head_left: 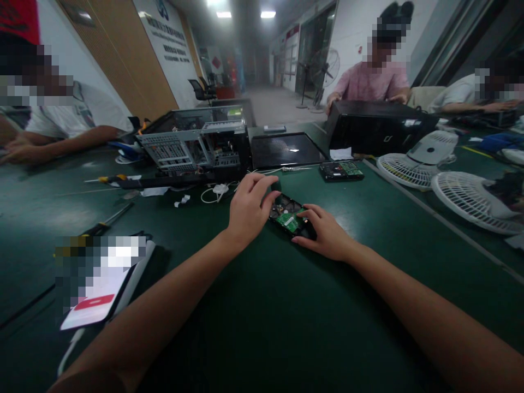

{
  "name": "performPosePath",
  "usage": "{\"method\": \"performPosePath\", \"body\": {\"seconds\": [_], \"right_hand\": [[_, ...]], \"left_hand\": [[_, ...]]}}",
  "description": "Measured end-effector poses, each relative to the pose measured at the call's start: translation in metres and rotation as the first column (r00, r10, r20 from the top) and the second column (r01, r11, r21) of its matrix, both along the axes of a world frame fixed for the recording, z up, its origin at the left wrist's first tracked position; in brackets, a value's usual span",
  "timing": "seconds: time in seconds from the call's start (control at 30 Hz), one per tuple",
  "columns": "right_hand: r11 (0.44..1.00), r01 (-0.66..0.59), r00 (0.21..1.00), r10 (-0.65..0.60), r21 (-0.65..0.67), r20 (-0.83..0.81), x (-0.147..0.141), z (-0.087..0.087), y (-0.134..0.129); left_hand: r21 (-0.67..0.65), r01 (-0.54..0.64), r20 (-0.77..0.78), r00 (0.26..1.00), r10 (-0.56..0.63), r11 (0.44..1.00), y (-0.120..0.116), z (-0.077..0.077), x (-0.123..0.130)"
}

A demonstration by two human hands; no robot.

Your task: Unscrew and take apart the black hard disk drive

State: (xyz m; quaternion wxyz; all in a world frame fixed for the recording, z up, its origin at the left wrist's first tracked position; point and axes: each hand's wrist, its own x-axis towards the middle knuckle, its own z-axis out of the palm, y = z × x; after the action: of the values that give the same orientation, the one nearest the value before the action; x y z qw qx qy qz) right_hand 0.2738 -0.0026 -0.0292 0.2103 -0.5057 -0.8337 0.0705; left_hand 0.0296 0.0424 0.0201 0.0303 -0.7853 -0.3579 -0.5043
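A hard drive [289, 219] with its green circuit board facing up sits in a black plastic tray [305, 232], just above the table in front of me. At the tray's far left end, my left hand [250, 210] curls its thumb and fingers around a dark upright part; whether this belongs to the tray I cannot tell for sure. My right hand [325, 233] grips the near right end, with fingers over the board and the thumb along the lower edge. A second hard drive [341, 170] lies beyond, to the right.
An opened computer case [196, 144] stands at the back left, beside a black panel [286, 150]. Screwdrivers [98, 226] and a lit phone [102, 284] lie left. White fans [426, 155] stand right. Co-workers sit around the table; one holds a black case [380, 128].
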Motion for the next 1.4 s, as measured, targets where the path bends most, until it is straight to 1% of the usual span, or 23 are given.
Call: {"method": "performPosePath", "body": {"seconds": [0.13, 0.27, 0.5, 0.6, 0.8, 0.93, 1.0, 1.17, 1.4], "right_hand": [[1.000, 0.006, 1.000, -0.006, 0.003, 0.009, -0.0005, 0.0000, -0.0003], [1.000, 0.006, 1.000, -0.006, 0.007, 0.002, -0.0005, -0.0004, -0.0003], [1.000, 0.002, 1.000, -0.002, -0.011, -0.010, 0.0003, 0.0001, -0.0004], [1.000, -0.004, 1.000, 0.004, -0.008, -0.015, 0.0005, -0.0004, -0.0004], [1.000, 0.006, 1.000, -0.006, -0.005, 0.001, -0.0003, -0.0009, -0.0004], [1.000, 0.005, 1.000, -0.005, -0.006, -0.003, -0.0009, -0.0005, -0.0006], [1.000, 0.005, 1.000, -0.005, -0.004, -0.007, -0.0011, -0.0003, -0.0006], [1.000, 0.008, 1.000, -0.008, 0.001, -0.001, -0.0012, -0.0003, -0.0003], [1.000, 0.012, 1.000, -0.012, -0.005, 0.004, -0.0002, -0.0015, 0.0002]], "left_hand": [[-0.011, 0.027, -0.019, 0.999, -0.027, 1.000, 0.0000, -0.0007, 0.0001], [-0.015, 0.039, -0.017, 0.999, -0.039, 0.999, -0.0010, 0.0017, 0.0011], [0.013, 0.015, 0.023, 1.000, -0.015, 1.000, -0.0022, 0.0027, 0.0014], [0.005, 0.007, 0.030, 1.000, -0.007, 1.000, -0.0019, 0.0024, 0.0010], [-0.035, 0.062, -0.013, 0.998, -0.062, 0.997, -0.0004, 0.0025, 0.0006], [-0.039, 0.087, -0.041, 0.995, -0.089, 0.995, 0.0001, 0.0027, 0.0003], [-0.032, 0.079, -0.051, 0.995, -0.080, 0.996, -0.0002, 0.0035, 0.0000], [-0.021, 0.013, -0.048, 0.999, -0.014, 1.000, -0.0016, 0.0051, -0.0004], [-0.016, 0.037, -0.027, 0.999, -0.038, 0.999, -0.0006, 0.0023, 0.0004]]}}
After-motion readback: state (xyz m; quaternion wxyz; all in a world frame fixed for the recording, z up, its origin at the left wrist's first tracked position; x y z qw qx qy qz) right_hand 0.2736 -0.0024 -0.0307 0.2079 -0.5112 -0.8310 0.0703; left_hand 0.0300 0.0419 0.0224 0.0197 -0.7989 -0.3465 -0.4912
